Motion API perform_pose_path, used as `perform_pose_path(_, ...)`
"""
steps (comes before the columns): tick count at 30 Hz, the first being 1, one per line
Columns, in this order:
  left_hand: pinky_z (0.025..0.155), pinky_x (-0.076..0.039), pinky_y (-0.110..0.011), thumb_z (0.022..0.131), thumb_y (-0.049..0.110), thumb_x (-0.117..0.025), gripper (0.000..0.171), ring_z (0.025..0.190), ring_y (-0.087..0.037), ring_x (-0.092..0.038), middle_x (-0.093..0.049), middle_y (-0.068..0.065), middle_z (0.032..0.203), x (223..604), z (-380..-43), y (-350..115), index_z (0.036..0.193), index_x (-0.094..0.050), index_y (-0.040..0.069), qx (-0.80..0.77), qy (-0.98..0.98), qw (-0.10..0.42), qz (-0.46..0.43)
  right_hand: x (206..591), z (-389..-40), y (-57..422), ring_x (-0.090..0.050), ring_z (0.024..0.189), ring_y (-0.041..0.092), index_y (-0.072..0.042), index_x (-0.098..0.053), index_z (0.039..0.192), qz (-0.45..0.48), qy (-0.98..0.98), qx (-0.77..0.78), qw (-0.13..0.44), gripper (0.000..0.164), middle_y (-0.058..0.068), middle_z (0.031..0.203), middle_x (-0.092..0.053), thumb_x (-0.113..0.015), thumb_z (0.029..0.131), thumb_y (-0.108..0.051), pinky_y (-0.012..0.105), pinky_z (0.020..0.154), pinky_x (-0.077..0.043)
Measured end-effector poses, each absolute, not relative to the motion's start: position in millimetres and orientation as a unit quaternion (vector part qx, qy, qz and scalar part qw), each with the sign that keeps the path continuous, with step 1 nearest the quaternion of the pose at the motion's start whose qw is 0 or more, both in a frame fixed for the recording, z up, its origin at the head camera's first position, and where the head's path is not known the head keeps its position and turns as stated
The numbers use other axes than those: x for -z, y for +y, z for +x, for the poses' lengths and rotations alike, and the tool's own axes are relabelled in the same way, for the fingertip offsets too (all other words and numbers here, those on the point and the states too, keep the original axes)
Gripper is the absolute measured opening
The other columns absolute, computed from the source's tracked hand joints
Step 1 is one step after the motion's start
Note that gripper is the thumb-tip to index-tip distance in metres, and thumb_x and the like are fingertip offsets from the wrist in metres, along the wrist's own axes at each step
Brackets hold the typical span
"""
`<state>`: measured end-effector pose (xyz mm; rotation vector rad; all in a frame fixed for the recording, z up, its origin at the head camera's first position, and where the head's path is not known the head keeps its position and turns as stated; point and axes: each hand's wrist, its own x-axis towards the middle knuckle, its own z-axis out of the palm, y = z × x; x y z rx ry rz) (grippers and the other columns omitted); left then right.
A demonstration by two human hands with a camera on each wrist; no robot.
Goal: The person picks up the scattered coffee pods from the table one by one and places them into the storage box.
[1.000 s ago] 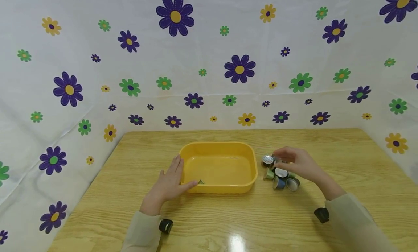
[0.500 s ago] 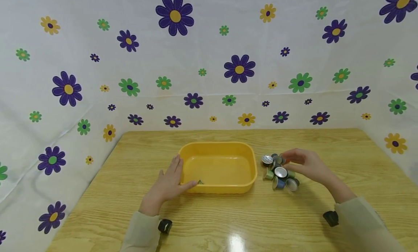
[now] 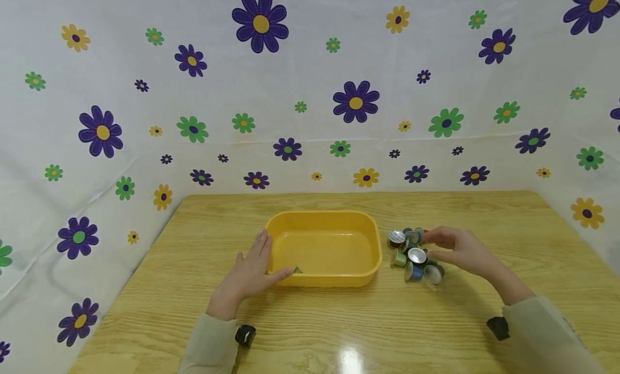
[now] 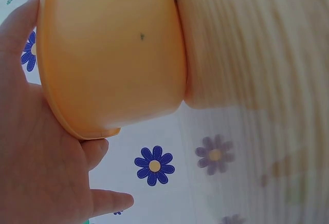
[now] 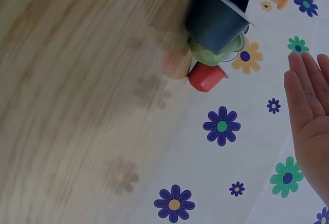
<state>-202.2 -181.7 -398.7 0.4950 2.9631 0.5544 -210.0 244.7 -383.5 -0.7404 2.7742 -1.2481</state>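
My left hand (image 3: 247, 272) rests on the left end of a yellow plastic basin (image 3: 334, 280), thumb over the front rim and fingers along the side. The left wrist view shows the basin's outer wall (image 4: 118, 54) beside that hand. To the basin's right is a loose heap of coffee capsules, with a silver-lidded one (image 3: 397, 237), a green one (image 3: 399, 259) and a blue one (image 3: 413, 272). My right hand (image 3: 465, 250) hovers at the heap's right edge, its fingers extended and holding nothing. From the right wrist, a dark capsule (image 5: 216, 21) and a red capsule (image 5: 206, 76) show.
A small green patch (image 3: 297, 269) shows inside the basin near its front wall. Underneath is a wood-grain table (image 3: 300, 325). White flower-printed cloth (image 3: 310, 72) hangs behind and at both sides. A black band (image 3: 245, 336) is at the left wrist.
My right hand has drawn back to the right from over the heap, uncovering capsules at its far side. My left hand and the basin have stayed in place.
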Motion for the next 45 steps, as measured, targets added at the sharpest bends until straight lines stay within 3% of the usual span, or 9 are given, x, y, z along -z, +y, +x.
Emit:
perform_pose_path(14, 0.093, -0.01, -0.064, 0.081, 0.062, -0.044, 0.097, 0.132, -0.03, -0.003, -0.001, -0.019, 0.145, 398.9, -203.3, -181.3, 0.139, -0.009, -0.007, -0.181, 0.969, 0.04, 0.162, 385.7, -204.2, 254.3, -0.054, 0.101, 0.032, 0.002, -0.059, 0.105, -0.249, 0.909, 0.332, 0.05, 0.029, 0.013, 0.104, -0.06, -0.066, 0.08, -0.011, 0.044, 0.085, -0.041)
perform_pose_path(45, 0.094, -0.011, -0.064, 0.08, 0.064, -0.043, 0.098, 0.132, -0.029, -0.002, -0.001, -0.018, 0.146, 400.7, -204.7, -181.9, 0.139, -0.008, -0.007, -0.179, 0.97, 0.042, 0.161, 397.3, -205.1, 258.4, -0.057, 0.093, 0.033, 0.003, -0.061, 0.101, -0.273, 0.917, 0.271, 0.1, 0.031, 0.013, 0.099, -0.062, -0.07, 0.074, -0.011, 0.046, 0.078, -0.045)
